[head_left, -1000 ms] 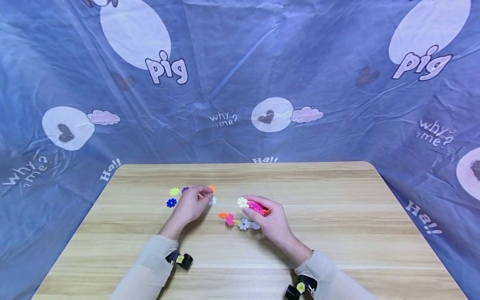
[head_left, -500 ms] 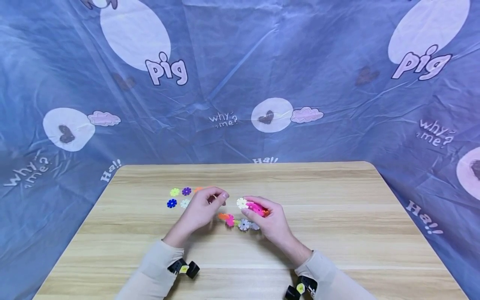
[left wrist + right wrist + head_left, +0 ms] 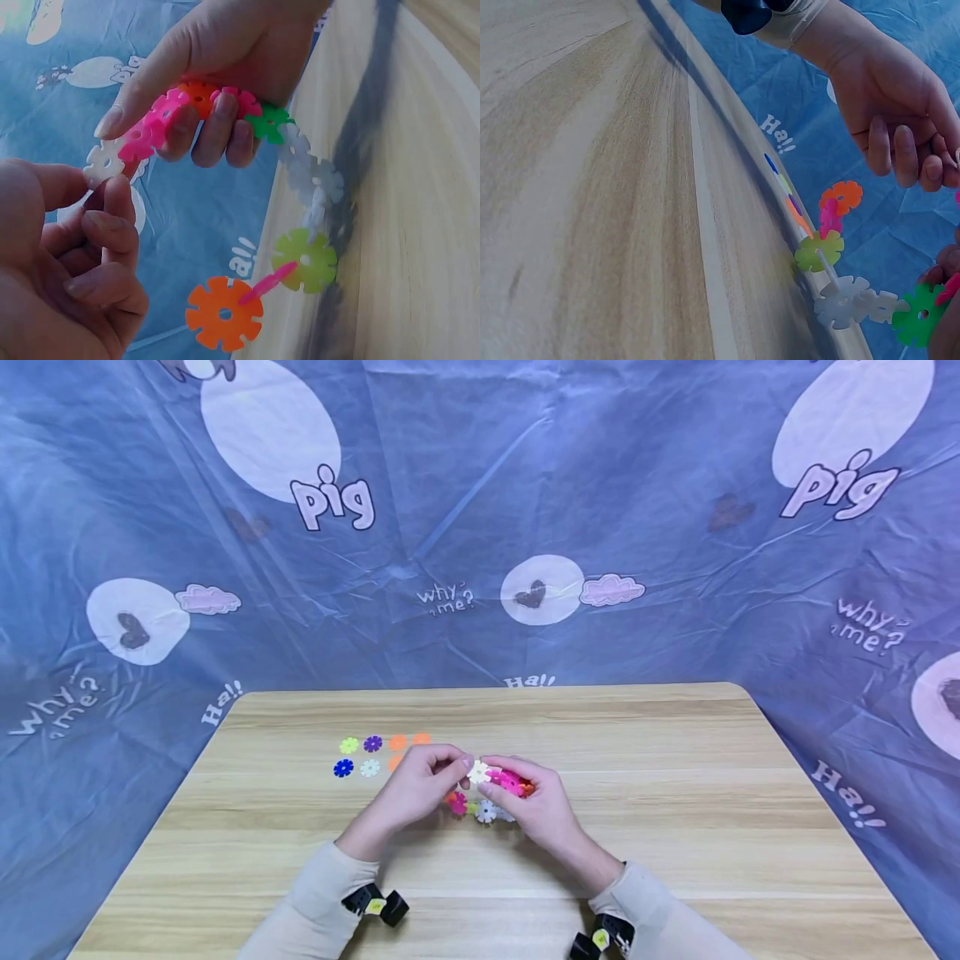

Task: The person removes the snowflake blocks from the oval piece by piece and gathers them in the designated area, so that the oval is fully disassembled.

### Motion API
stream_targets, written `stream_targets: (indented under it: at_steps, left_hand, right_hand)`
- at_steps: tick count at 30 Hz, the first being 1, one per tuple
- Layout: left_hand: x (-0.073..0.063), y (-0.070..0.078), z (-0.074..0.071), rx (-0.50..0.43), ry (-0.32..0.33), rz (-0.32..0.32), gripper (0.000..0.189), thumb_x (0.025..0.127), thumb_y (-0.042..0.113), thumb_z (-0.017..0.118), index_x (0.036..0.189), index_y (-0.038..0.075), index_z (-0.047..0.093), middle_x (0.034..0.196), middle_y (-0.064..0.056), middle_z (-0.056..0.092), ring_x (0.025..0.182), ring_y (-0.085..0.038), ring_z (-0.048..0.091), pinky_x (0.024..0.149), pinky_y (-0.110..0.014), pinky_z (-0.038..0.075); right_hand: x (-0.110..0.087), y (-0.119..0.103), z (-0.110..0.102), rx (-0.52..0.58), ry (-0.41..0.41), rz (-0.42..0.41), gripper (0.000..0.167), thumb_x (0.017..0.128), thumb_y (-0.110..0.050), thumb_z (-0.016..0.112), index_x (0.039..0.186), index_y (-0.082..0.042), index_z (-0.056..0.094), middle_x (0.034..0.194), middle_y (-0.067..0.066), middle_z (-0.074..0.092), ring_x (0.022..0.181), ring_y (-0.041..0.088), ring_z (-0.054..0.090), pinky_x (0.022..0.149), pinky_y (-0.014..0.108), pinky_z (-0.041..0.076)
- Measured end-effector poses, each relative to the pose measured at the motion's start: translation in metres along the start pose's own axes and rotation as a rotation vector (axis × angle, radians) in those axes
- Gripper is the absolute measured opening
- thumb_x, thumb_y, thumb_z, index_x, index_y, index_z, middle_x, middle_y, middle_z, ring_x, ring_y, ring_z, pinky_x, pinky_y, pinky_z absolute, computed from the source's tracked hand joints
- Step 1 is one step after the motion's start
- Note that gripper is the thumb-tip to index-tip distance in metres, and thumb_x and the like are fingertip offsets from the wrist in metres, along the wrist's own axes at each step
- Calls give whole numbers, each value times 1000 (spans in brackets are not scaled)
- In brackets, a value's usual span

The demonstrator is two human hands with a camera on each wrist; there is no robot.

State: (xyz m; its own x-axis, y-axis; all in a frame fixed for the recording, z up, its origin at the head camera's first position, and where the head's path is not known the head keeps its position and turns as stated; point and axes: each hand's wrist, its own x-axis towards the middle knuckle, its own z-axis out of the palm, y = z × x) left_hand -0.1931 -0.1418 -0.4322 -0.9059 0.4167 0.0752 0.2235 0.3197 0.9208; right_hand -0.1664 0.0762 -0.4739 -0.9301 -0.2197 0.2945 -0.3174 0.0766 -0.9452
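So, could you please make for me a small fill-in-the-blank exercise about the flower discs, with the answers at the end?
1. In the left wrist view, the lowest disc of the chain in the right hand is ____.
2. The connecting disc between it and the chain's yellow-green disc is ____.
3. On the table, the far-row disc between a loose yellow-green disc and a loose orange disc is ____.
4. The leftmost near-row disc is ____.

Missing words: orange; pink; purple; blue.
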Motion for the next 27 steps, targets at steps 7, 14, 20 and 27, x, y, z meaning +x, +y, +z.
stream_targets:
  at_steps: [7, 14, 20, 27]
  left_hand:
    - [3, -3, 0, -139, 19, -93, 25, 109, 13, 60, 102, -7, 74, 75, -5, 68, 58, -8, 51, 53, -20, 44]
    - [5, -11, -2, -277, 66, -179, 26, 110, 12, 58, 105, -9, 72, 73, 3, 65, 57, -7, 50, 52, -19, 41]
    - [7, -16, -3, -327, 117, -219, 26, 110, 12, 56, 103, -7, 72, 74, 1, 66, 57, -7, 50, 50, -18, 36]
    - [5, -12, -1, -326, 125, -224, 26, 111, 15, 59, 107, -7, 72, 75, 0, 66, 58, -8, 51, 51, -18, 39]
  right_hand:
    - [0, 0, -3, 46, -37, 103, 43, 96, -10, 80, 138, -5, 71, 125, 25, 73, 76, 16, 73, 58, 38, 65]
    - [2, 6, -7, -61, -32, 51, 47, 97, -13, 80, 142, -6, 67, 132, 18, 74, 109, 9, 71, 97, 26, 58]
    - [1, 11, -7, -66, -41, 35, 44, 100, -13, 76, 143, -5, 66, 136, 19, 72, 111, 13, 71, 98, 26, 59]
    - [1, 12, -5, -84, -21, 27, 40, 103, -15, 72, 142, -9, 68, 141, 15, 71, 121, 19, 69, 106, 26, 55]
